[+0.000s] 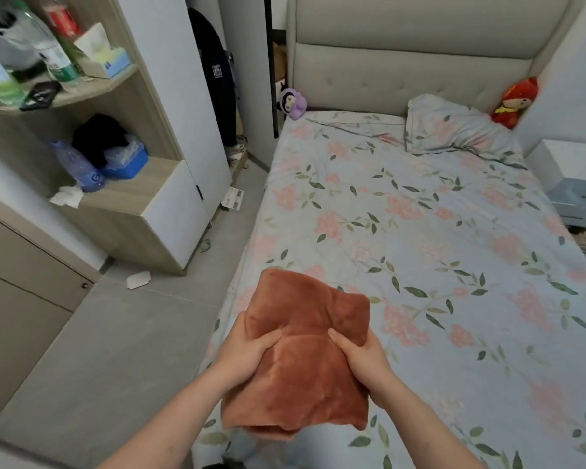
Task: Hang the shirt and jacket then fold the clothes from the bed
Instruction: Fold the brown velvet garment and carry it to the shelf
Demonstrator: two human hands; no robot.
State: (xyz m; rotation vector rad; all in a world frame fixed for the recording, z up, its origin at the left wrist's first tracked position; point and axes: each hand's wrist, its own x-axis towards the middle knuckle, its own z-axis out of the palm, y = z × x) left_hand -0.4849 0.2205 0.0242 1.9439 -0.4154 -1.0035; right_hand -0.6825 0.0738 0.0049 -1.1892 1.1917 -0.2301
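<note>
Hands both grip one folded rust-brown fleece garment (301, 353) above the bed (420, 231) edge. I see left hand (247, 350) and right hand (359, 357) with thumbs on top, fingers curled underneath.

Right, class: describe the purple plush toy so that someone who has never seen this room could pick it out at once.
Start at the grey padded headboard of the bed with the floral sheet. Go to the bed's far left corner, where the purple plush toy sits against the headboard's edge. The red doll sits at the opposite corner beside the pillow; this one is lilac with a white face.
</note>
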